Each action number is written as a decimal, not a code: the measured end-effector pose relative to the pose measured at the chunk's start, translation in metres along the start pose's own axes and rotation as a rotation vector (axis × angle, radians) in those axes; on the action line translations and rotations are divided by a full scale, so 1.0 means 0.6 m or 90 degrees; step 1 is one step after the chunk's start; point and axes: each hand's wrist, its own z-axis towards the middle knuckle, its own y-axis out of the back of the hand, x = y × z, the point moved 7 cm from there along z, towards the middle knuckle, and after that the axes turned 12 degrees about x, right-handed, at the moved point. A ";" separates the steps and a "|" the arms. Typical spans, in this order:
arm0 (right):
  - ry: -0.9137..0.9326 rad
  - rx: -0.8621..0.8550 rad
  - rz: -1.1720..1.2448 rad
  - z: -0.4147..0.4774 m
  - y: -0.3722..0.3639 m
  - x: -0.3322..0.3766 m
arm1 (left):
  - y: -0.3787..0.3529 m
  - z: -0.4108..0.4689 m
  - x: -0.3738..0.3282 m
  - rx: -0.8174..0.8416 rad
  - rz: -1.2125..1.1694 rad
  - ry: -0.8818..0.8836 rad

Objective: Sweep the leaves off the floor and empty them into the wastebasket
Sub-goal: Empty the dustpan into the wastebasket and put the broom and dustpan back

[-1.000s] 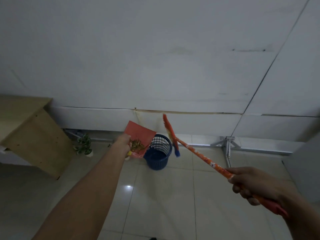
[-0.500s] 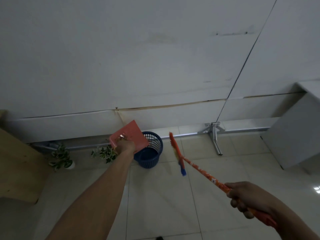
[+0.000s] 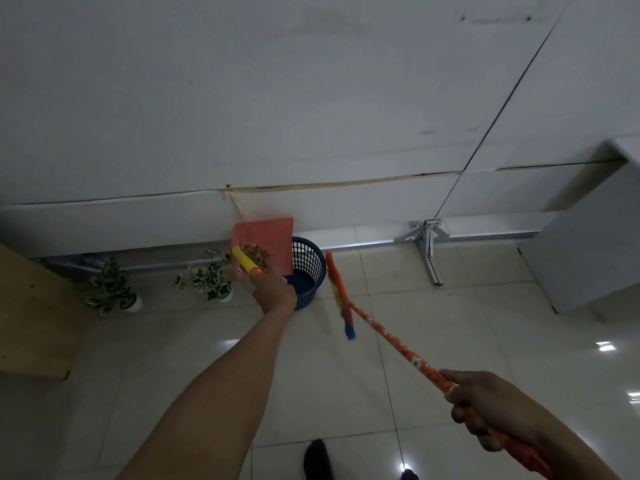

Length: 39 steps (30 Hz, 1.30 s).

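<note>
**A:** Red plastic, that dustpan [image 3: 265, 245], and it sits just above the near-left rim of the blue wastebasket [image 3: 308, 271]. Why is it held so high, with its flat face turned toward us?

**B:** I'd judge it's tipped back so the leaves [image 3: 256, 255] stay pooled at the handle end until the mouth is over the wastebasket. They lie in a brown clump right beside the yellow handle [image 3: 243, 259], none yet in the wastebasket as far as I can see.

**A:** And the left hand [image 3: 273, 292]?

**B:** Clamped around the handle's lower end, arm stretched nearly straight toward the wastebasket, wrist bent upward.

**A:** The broom [image 3: 381, 332] looks parked.

**B:** Likely kept clear of the pour. The right hand [image 3: 485, 403] is closed round the orange shaft, well back from the wastebasket, forearm low. The broom head [image 3: 337, 289] hangs just right of the wastebasket, seemingly off the tiles, though I can't be sure.

**A:** Anything close by that matters?

**B:** Two small potted plants [image 3: 211, 280] stand left of the wastebasket, against the wall [image 3: 311, 116]. A sloppy tilt could scatter leaves among them.
</note>
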 end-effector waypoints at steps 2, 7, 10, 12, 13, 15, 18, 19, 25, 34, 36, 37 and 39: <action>0.001 -0.008 -0.001 0.004 -0.004 0.000 | -0.010 0.009 0.017 0.009 -0.029 0.032; -0.006 -0.027 0.002 0.021 -0.011 0.002 | -0.027 0.015 0.047 0.016 -0.016 0.002; -0.009 -0.032 0.003 0.028 -0.013 0.001 | -0.041 0.009 0.072 0.043 0.038 0.009; -0.013 -0.033 0.003 0.030 -0.016 0.000 | -0.047 0.008 0.092 0.055 0.125 0.000; -0.013 -0.031 0.004 0.031 -0.017 0.000 | -0.050 0.006 0.100 0.060 0.167 -0.021; -0.013 -0.029 0.010 0.033 -0.019 0.001 | -0.055 0.003 0.114 0.073 0.234 -0.068; -0.020 -0.038 0.011 0.038 -0.021 0.001 | -0.058 0.005 0.144 0.071 0.320 -0.044; -0.021 -0.040 0.011 0.041 -0.023 0.001 | -0.060 0.005 0.151 0.076 0.355 -0.041; -0.031 -0.040 0.004 0.054 -0.029 0.010 | -0.059 0.004 0.176 0.113 0.429 -0.045; -0.054 -0.035 0.001 0.062 -0.021 0.019 | -0.049 -0.003 0.229 0.147 0.481 0.080; -0.059 -0.035 -0.003 0.065 -0.019 0.021 | -0.045 -0.002 0.233 0.146 0.420 0.138; -0.062 -0.036 -0.003 0.067 -0.018 0.021 | -0.044 -0.001 0.232 0.147 0.404 0.157; -0.069 -0.034 -0.002 0.073 -0.017 0.023 | -0.041 0.006 0.222 0.137 0.392 0.163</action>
